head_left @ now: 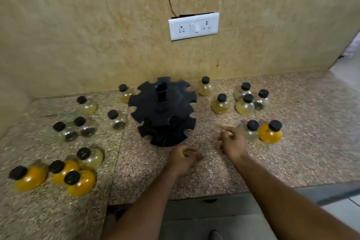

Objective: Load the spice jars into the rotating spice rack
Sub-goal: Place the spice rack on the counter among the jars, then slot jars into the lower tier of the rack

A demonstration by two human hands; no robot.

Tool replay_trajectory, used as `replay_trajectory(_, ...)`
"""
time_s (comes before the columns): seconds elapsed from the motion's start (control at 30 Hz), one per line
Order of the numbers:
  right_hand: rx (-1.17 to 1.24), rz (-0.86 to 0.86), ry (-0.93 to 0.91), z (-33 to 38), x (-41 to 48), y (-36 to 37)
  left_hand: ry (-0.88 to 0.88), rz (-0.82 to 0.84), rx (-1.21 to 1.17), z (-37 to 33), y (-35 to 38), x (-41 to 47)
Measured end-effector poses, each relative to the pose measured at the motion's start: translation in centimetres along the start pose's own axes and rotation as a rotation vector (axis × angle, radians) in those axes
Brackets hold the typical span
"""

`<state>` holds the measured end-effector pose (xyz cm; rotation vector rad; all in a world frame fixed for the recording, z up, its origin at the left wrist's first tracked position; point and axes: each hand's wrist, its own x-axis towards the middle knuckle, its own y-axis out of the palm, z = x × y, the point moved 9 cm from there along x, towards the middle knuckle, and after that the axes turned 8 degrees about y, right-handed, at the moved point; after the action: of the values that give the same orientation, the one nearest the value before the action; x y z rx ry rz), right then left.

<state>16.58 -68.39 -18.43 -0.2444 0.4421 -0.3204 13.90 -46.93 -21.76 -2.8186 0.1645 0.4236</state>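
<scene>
Rack: spice rack (162, 111) is standing central on the worktop (214, 171), notches unfilled.
Jars: spice jars (220, 104) are sitting clustered either side, within reach.
Hands: left hand (183, 159) and right hand (232, 142) are hovering loosely curled, empty; right beside a clear jar (252, 133).

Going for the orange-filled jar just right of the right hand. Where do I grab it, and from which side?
Probably take the orange jar by its black cap, coming down from above. It stands upright, the cap is narrow while the body bulges round, and a clear jar sits close against its left side, between it and the right hand.
</scene>
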Motion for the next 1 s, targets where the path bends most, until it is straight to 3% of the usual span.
replay_trajectory(0.1, -0.111, -0.151, -0.020, -1.7, 1.2, -4.3, 0.119, 0.059, 0.263, -1.5, 4.2, 2.1)
replay_trajectory(0.27, -0.230, -0.263, -0.067, -2.5, 3.2, -8.9, 0.269, 0.250, 0.672, -3.9, 11.5, 5.8)
replay_trajectory(0.5, -0.399, -0.154, -0.121, -1.5, 7.3, -10.2, 0.173, 0.369, 1.096, -2.5, 15.5, 9.2)
replay_trajectory(0.7, -0.495, -0.090, -0.149, -1.8, 9.7, -9.5, 0.151, 0.403, 1.130, -0.2, 15.6, 10.4)
replay_trajectory(0.8, -0.542, -0.080, -0.187, -1.4, 10.2, -9.2, 0.158, 0.220, 0.856, -1.4, 14.8, 10.4)
replay_trajectory(0.9, -0.577, -0.061, -0.231, -0.6, 9.8, -8.2, 0.047, -0.223, 0.058, -2.3, 11.3, 9.1)
replay_trajectory(1.0, -0.600, 0.030, -0.333, 1.2, 8.5, -5.5, -0.214, -0.554, -0.597, 0.6, 8.7, 6.7)
